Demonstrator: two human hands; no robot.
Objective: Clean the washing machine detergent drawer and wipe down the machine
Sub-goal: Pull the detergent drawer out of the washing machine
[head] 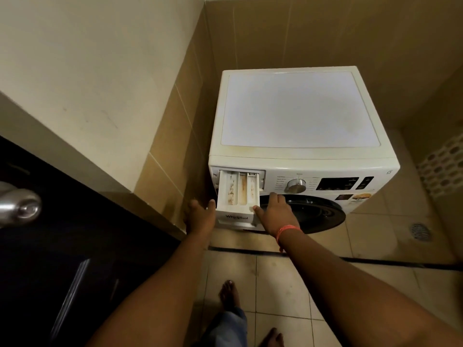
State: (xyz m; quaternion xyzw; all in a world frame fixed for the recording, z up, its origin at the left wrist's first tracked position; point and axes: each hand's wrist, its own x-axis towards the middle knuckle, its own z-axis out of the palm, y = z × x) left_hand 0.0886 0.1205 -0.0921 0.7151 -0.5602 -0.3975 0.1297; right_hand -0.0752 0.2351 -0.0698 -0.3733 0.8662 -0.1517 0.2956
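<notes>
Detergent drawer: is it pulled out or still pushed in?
Pulled out. The detergent drawer juts from the washing machine, its stained compartments exposed, the left hand and right hand at its sides.

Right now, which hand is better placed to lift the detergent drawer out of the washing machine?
Probably the right hand: its thumb already touches the drawer at the front right corner. The left hand only touches the left side with its thumb tip.
</notes>
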